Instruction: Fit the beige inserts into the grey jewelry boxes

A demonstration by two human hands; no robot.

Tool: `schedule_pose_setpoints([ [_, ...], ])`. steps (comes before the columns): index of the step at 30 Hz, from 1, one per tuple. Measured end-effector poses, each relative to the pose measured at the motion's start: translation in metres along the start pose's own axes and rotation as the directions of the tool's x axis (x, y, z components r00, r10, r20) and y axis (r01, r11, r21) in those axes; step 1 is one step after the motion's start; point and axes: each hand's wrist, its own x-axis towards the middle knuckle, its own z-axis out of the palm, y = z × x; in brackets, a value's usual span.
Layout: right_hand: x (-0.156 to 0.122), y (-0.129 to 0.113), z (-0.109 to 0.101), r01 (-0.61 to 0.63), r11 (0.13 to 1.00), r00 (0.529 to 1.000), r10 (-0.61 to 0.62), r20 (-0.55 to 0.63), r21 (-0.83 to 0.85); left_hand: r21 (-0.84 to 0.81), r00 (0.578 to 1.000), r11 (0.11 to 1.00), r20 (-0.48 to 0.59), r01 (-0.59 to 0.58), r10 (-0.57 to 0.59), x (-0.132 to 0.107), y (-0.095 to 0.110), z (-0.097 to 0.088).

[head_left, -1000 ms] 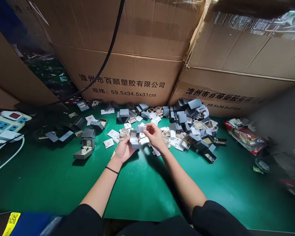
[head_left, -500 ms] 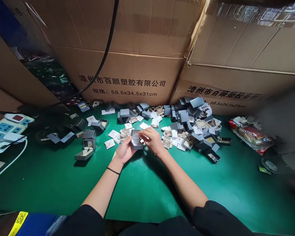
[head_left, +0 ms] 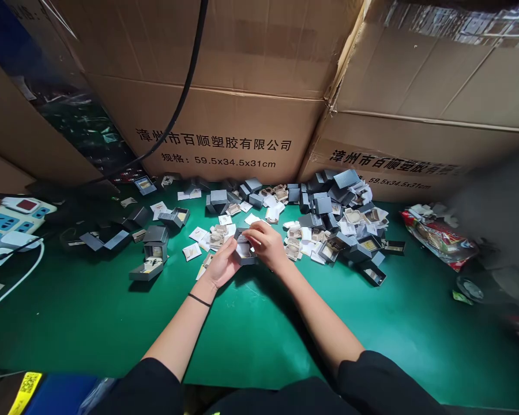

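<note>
A small grey hinged gift box (head_left: pixel 244 253), its lid raised, sits in my left hand (head_left: pixel 223 264), with the thumb along its left side. The fingers of my right hand (head_left: pixel 266 245) are bent together at the box's opening on the right. Whatever they pinch is too small or hidden to make out. Just behind and left of my hands lie beige inserts (head_left: pixel 218 235) and white cards (head_left: pixel 192 252). An open grey box (head_left: pixel 149 265) stands on the green table (head_left: pixel 164 328) to the left.
Grey boxes (head_left: pixel 322 204), inserts and white papers are heaped at the back right. Large cardboard cartons (head_left: pixel 225 127) wall the far edge. At the left is a power strip (head_left: pixel 4 222) with cables; a red plastic bag (head_left: pixel 441 236) lies far right.
The grey box has shifted slightly to the right in my left hand. My right fingers have moved lower and closer in at its opening. The view has shifted a little.
</note>
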Motion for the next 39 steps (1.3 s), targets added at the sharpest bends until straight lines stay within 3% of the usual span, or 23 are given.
schedule_pose_setpoints([
  [14, -0.001, -0.002, 0.000, -0.049, 0.999, 0.998, 0.049, -0.046, -0.017, 0.072, 0.997, 0.996, 0.063, 0.048, -0.053, 0.001, -0.001, -0.004],
  [20, -0.004, -0.003, 0.000, -0.060, 0.997, 0.997, 0.058, -0.041, -0.053, 0.105, 0.998, 0.992, -0.004, 0.062, -0.062, -0.003, 0.001, 0.000],
  [24, -0.001, 0.011, -0.013, 0.012, 0.996, 1.000, -0.012, 0.004, 0.084, 0.078, 0.998, 0.995, -0.029, 0.056, -0.054, -0.002, 0.004, 0.001],
  [26, 0.002, 0.024, -0.022, -0.066, 0.992, 0.998, 0.066, -0.002, 0.110, 0.054, 0.999, 0.998, -0.017, 0.034, -0.034, 0.000, 0.005, 0.000],
  [30, 0.007, 0.046, -0.031, -0.301, 0.950, 0.953, 0.301, -0.020, -0.076, -0.023, 1.000, 1.000, 0.004, -0.014, 0.014, -0.001, 0.007, 0.000],
  [32, 0.009, 0.045, -0.026, -0.318, 0.937, 0.944, 0.327, 0.046, -0.145, -0.028, 0.999, 1.000, 0.038, 0.005, -0.004, -0.004, 0.009, 0.001],
  [35, 0.013, 0.025, -0.007, -0.198, 0.972, 0.956, 0.221, 0.193, -0.129, -0.024, 0.997, 0.999, 0.074, 0.022, -0.020, -0.010, 0.021, -0.001],
  [39, 0.025, -0.010, 0.025, -0.107, 0.990, 0.957, 0.128, 0.260, -0.093, -0.160, 0.993, 0.982, 0.036, -0.101, 0.108, -0.015, 0.044, -0.012],
])
